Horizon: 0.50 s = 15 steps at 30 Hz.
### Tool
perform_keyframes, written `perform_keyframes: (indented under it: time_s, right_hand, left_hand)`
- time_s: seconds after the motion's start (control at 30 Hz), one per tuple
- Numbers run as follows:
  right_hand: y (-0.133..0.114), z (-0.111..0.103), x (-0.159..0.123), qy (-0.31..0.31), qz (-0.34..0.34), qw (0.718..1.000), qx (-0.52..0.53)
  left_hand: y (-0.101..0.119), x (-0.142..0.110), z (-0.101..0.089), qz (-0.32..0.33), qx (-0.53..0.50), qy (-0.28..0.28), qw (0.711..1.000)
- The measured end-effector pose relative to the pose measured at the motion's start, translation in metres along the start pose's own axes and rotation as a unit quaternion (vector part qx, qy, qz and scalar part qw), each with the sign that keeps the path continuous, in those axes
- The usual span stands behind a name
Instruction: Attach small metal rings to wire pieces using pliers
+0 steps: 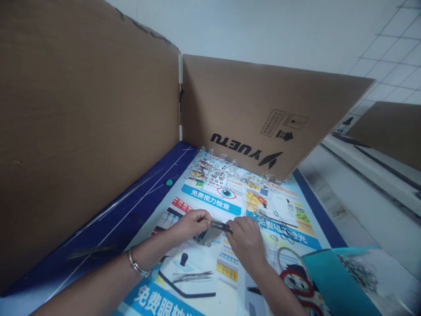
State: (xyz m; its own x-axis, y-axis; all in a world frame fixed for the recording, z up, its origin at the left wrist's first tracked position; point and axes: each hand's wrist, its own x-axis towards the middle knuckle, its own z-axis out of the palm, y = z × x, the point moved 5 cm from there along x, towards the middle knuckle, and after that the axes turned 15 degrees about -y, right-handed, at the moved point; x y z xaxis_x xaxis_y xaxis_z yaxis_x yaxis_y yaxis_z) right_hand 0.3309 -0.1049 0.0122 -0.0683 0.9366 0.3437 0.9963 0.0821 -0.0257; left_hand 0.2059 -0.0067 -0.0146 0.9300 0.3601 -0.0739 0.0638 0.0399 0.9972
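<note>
My right hand (247, 242) is closed around a pair of small dark pliers (222, 226), whose jaws point left. My left hand (194, 224) pinches a thin wire (213, 222) close to the jaw tips. Whether the jaws grip the wire, I cannot tell. A metal bracelet circles my left wrist. Below the hands lies a small bunch of thin straight wires (192, 276) on the printed mat (204, 259). To the right of my right hand are several dark wire loops (284, 232).
Cardboard walls stand at the left (88, 109) and back (230, 101). Many small shiny wire pieces (213, 169) lie along the back. A teal box (338, 276) at right holds a heap of metal pieces (360, 274). A green round object (169, 182) sits on the blue border.
</note>
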Motion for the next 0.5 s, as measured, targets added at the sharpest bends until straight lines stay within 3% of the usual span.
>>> perform_keyframes:
  time_s: [0.5]
  right_hand:
    - [0.0015,-0.0012,0.0007,-0.034,-0.005,0.998,-0.047]
  left_hand:
    - [-0.0099,0.003,-0.0045,0.003,0.061,0.022,0.998]
